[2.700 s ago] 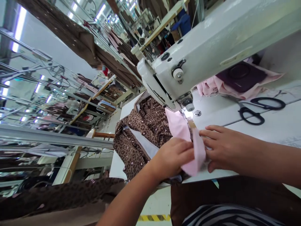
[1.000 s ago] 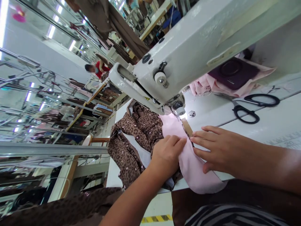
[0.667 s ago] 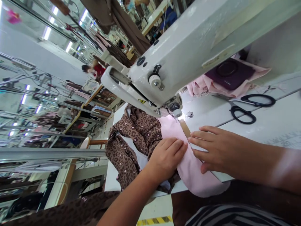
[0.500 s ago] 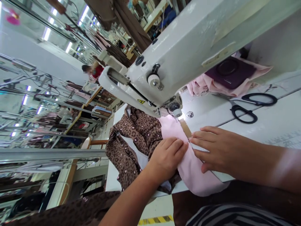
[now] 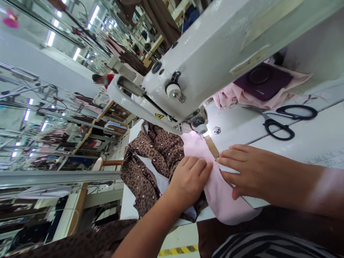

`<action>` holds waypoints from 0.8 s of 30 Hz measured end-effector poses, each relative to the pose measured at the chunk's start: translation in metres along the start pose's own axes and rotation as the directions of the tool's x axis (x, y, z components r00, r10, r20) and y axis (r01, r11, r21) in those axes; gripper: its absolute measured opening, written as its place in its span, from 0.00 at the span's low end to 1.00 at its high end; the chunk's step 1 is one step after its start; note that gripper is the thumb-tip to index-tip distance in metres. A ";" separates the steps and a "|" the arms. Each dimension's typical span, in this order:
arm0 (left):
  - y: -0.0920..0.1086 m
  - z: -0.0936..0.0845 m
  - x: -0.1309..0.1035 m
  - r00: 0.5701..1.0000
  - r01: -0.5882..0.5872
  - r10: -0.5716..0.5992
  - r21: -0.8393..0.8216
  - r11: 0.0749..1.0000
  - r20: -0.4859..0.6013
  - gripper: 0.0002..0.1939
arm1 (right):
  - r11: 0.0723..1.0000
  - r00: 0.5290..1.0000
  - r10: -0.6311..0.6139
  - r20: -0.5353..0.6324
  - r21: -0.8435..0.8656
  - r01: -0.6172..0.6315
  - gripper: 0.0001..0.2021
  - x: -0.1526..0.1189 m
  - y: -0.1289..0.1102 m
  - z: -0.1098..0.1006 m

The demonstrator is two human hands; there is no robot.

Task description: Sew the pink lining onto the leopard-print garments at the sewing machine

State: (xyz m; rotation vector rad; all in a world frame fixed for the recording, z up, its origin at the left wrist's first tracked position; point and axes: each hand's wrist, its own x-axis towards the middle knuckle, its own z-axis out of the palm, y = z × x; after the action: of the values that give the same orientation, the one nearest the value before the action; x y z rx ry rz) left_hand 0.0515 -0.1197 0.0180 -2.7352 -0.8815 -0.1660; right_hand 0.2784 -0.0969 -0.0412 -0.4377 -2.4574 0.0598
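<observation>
Pink fabric [image 5: 223, 200] lies under the head of the white sewing machine [image 5: 193, 71] and runs toward my body. My left hand [image 5: 190, 177] presses on this fabric with its fingers bent and held together; whether they pinch it cannot be made out. Flat beside the pink edge rests my right hand [image 5: 247, 172], fingers stretched out, the tips near a tan strip [image 5: 212, 146] by the needle area. Leopard-print fabric [image 5: 161, 147] is bunched to the left of the pink piece, partly beneath my left wrist.
Black-handled scissors [image 5: 279, 129] lie on the white table [image 5: 317, 143] at the right. Behind them a dark purple object [image 5: 262, 84] sits on pink scraps. A person in red [image 5: 109, 78] is far back at the left, among garment racks.
The fingers of my left hand have drawn slightly back and left, and look more curled on the pink fabric. My right hand has hardly moved. The view has shifted a little.
</observation>
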 end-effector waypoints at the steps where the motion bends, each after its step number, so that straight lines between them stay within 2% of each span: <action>1: 0.000 -0.001 0.000 1.000 -0.003 0.003 0.013 1.000 0.005 0.16 | 1.000 1.000 -0.003 0.001 0.008 0.003 0.19 0.000 0.000 0.000; 8: 0.000 -0.006 0.005 1.000 -0.013 0.012 0.054 0.998 0.022 0.15 | 1.000 1.000 -0.008 -0.020 0.010 0.008 0.20 -0.006 0.004 0.006; 12: 0.000 -0.002 0.004 0.999 -0.034 0.034 -0.003 0.999 -0.002 0.12 | 1.000 1.000 -0.012 -0.014 0.011 0.012 0.20 -0.008 0.004 0.006; 15: 0.002 0.003 -0.002 0.999 -0.011 0.009 -0.042 0.999 -0.034 0.11 | 1.000 1.000 -0.012 -0.025 0.007 0.012 0.20 -0.008 0.004 0.003; 24: 0.005 0.005 -0.008 0.999 -0.002 -0.001 -0.081 0.997 -0.041 0.12 | 1.000 1.000 -0.005 -0.013 0.008 0.005 0.19 -0.004 0.004 0.003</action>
State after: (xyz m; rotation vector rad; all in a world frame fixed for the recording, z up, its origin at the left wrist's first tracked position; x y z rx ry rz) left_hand 0.0480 -0.1264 0.0107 -2.7962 -0.8815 -0.2621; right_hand 0.2806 -0.0940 -0.0465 -0.4265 -2.4443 0.0648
